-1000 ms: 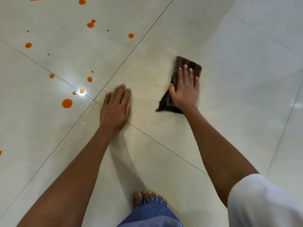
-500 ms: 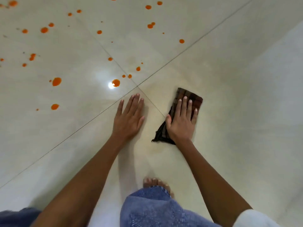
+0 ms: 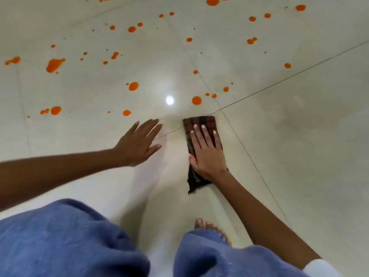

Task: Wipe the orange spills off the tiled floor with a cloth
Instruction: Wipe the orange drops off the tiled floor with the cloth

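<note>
A dark brown checked cloth [image 3: 199,121] lies folded flat on the pale tiled floor [image 3: 299,136], its far edge at a crossing of tile joints. My right hand [image 3: 206,152] presses on it with straight fingers. My left hand [image 3: 139,141] is to the cloth's left with fingers spread and blurred, apparently lifted just above the floor. Several orange spills dot the tiles beyond both hands; the nearest round spot [image 3: 196,100] is just past the cloth, another drop [image 3: 126,112] lies ahead of my left hand, and a large splash [image 3: 54,65] sits far left.
My knees in blue jeans [image 3: 69,240] fill the bottom of the view, with bare toes [image 3: 205,224] beside the right leg. A bright lamp reflection [image 3: 169,100] shines on the tile. The floor to the right of the cloth shows no orange spots.
The view has shifted so more spills show at the top. My right hand slid the cloth toward the joint crossing and the spots. My left hand came off the floor and moved left.
</note>
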